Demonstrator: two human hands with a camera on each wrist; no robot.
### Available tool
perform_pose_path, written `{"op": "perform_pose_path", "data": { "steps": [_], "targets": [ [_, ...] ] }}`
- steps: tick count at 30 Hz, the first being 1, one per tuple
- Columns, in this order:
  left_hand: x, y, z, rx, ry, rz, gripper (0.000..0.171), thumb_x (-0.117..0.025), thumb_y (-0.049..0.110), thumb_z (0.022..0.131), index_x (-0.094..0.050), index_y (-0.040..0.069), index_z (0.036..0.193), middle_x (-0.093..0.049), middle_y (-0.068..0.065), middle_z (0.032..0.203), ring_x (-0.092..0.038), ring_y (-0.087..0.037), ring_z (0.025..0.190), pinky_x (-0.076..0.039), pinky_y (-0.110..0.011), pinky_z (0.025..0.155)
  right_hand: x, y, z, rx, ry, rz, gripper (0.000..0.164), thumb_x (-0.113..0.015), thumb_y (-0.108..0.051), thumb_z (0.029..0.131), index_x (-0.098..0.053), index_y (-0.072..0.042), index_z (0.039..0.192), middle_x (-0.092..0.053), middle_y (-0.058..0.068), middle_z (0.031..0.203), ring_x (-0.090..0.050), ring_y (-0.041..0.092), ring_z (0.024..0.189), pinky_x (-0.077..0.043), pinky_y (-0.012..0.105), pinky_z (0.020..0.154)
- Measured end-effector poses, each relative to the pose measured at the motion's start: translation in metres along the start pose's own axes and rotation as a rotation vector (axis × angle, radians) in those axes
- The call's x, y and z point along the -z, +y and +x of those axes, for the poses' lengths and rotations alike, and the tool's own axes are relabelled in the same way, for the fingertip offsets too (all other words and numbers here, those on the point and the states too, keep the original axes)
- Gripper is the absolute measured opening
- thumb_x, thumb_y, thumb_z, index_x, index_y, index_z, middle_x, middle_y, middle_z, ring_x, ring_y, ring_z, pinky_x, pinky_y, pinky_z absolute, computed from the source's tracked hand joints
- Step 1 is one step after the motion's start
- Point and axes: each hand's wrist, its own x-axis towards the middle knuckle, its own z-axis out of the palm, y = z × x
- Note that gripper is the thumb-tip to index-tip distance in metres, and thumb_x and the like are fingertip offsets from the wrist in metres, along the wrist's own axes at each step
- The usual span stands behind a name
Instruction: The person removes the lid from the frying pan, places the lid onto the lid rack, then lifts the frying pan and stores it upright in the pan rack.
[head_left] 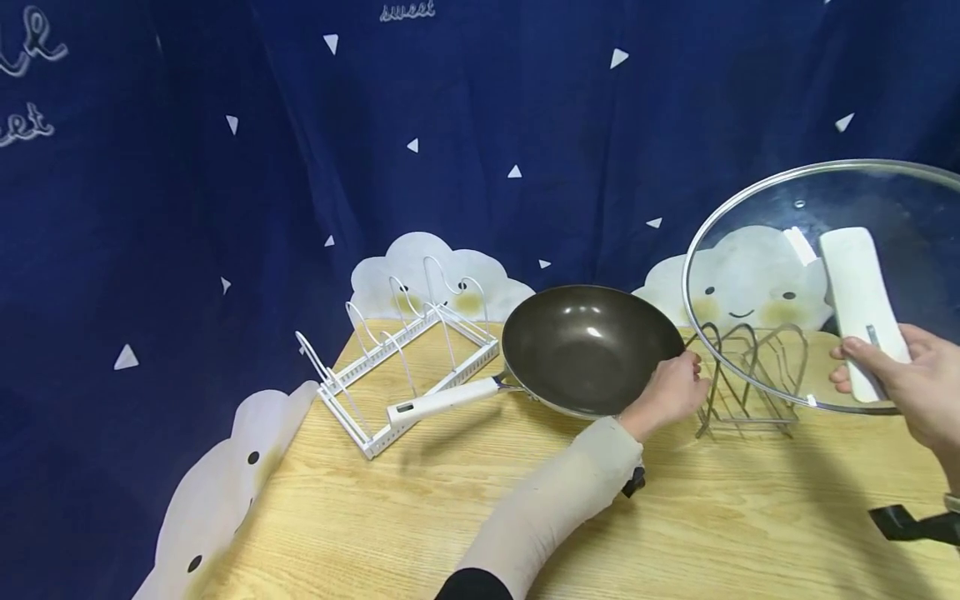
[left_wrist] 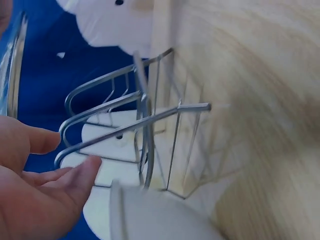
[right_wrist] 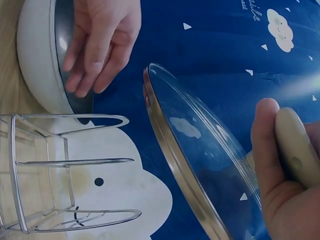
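My right hand (head_left: 930, 375) grips the white handle (head_left: 862, 300) of a large glass lid (head_left: 765, 283), holding it up at the right with its metal rim tilted. My left hand (head_left: 678, 387) reaches between the wok and a small grey wire rack (right_wrist: 75, 162). In the left wrist view the thumb and fingers (left_wrist: 82, 175) are parted right at the rack's loop ends, with nothing pinched between them. The dark wok (head_left: 585, 358) has a white outside and a white handle (head_left: 450, 400) pointing left. Its right edge is partly behind my left hand.
A longer white wire rack (head_left: 472, 364) with several upright loops stands at the left, and the wok's handle reaches over its near side. Everything stands on a wooden table (head_left: 337, 517). Behind hangs a dark blue curtain (head_left: 465, 100) with clouds and white triangles.
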Motion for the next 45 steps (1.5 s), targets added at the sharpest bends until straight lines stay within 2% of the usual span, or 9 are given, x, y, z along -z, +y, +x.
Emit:
{"op": "perform_pose_path", "data": {
  "steps": [6,11,15,18,22,25,30,34,45],
  "targets": [
    [-0.023,0.009,-0.006,0.062,-0.049,-0.055,0.046,-0.052,0.030,0.097,-0.042,0.014,0.139,-0.056,0.007,0.121,-0.057,-0.003,0.089,-0.046,-0.017,0.070,-0.001,-0.001,0.002,-0.009,0.027,-0.049,0.017,-0.051,-0.003,0.095,-0.044,-0.015,0.104,-0.065,-0.007,0.073,-0.062,0.009,0.050,-0.049,0.019,0.045],
    [-0.035,0.010,-0.005,0.051,0.030,-0.042,0.038,-0.058,0.027,0.092,-0.052,0.014,0.128,-0.058,0.007,0.111,-0.054,-0.004,0.103,-0.045,-0.016,0.080,-0.001,0.001,0.002,-0.013,0.022,0.084,0.016,-0.053,0.001,0.094,-0.044,-0.009,0.103,-0.066,-0.003,0.073,-0.062,0.011,0.050,-0.050,0.020,0.046],
    [-0.043,0.009,-0.003,0.084,0.062,-0.073,0.032,-0.059,0.024,0.092,-0.056,0.017,0.122,-0.058,0.010,0.104,-0.055,-0.003,0.095,-0.046,-0.016,0.074,-0.001,0.003,0.000,-0.055,0.034,-0.152,0.016,-0.051,-0.008,0.096,-0.040,-0.016,0.104,-0.063,-0.012,0.074,-0.062,0.008,0.052,-0.050,0.019,0.047],
    [-0.051,0.010,-0.001,0.106,0.090,-0.010,0.027,-0.059,0.024,0.091,-0.058,0.019,0.117,-0.059,0.011,0.096,-0.055,-0.002,0.085,-0.046,-0.017,0.066,-0.002,0.004,-0.001,-0.093,0.042,-0.365,0.016,-0.050,-0.016,0.098,-0.036,-0.022,0.104,-0.059,-0.018,0.075,-0.062,0.007,0.054,-0.050,0.020,0.048],
    [-0.063,0.014,0.002,0.143,0.141,0.129,0.017,-0.059,0.025,0.091,-0.059,0.022,0.107,-0.055,0.012,0.083,-0.052,-0.002,0.069,-0.041,-0.020,0.052,-0.003,0.003,-0.002,-0.123,0.061,-0.424,0.016,-0.051,-0.021,0.097,-0.037,-0.022,0.104,-0.058,-0.018,0.074,-0.062,0.008,0.054,-0.050,0.024,0.046],
    [-0.071,0.014,0.002,0.177,0.173,0.151,0.016,-0.062,0.021,0.088,-0.059,0.023,0.103,-0.053,0.012,0.080,-0.049,-0.003,0.065,-0.038,-0.022,0.049,-0.005,0.001,-0.002,-0.139,0.078,-0.458,0.020,-0.053,-0.024,0.097,-0.039,-0.015,0.108,-0.058,-0.017,0.072,-0.063,0.008,0.055,-0.051,0.025,0.045],
    [-0.078,0.009,0.003,0.194,0.213,0.118,0.026,-0.075,0.024,0.079,-0.061,0.026,0.100,-0.051,0.015,0.079,-0.048,-0.002,0.065,-0.039,-0.021,0.052,-0.007,-0.001,-0.002,-0.147,0.085,-0.503,0.038,-0.052,-0.025,0.097,-0.036,0.002,0.120,-0.056,-0.020,0.072,-0.063,0.008,0.055,-0.051,0.026,0.045],
    [-0.080,0.006,0.004,0.185,0.256,0.078,0.018,-0.076,0.023,0.079,-0.062,0.026,0.091,-0.049,0.016,0.075,-0.050,-0.001,0.066,-0.040,-0.021,0.054,-0.008,-0.002,-0.003,-0.155,0.082,-0.543,0.058,-0.049,-0.025,0.098,-0.023,0.017,0.129,-0.054,-0.022,0.071,-0.063,0.008,0.055,-0.051,0.026,0.045],
    [-0.080,0.001,0.007,0.111,0.286,-0.094,0.029,-0.064,0.002,0.078,-0.063,0.022,0.097,-0.054,0.016,0.079,-0.053,-0.001,0.074,-0.043,-0.016,0.062,-0.008,-0.001,-0.004,-0.119,0.095,-0.583,0.053,-0.050,-0.021,0.098,-0.027,0.017,0.127,-0.053,-0.023,0.070,-0.062,0.008,0.053,-0.050,0.022,0.047]
  ]
}}
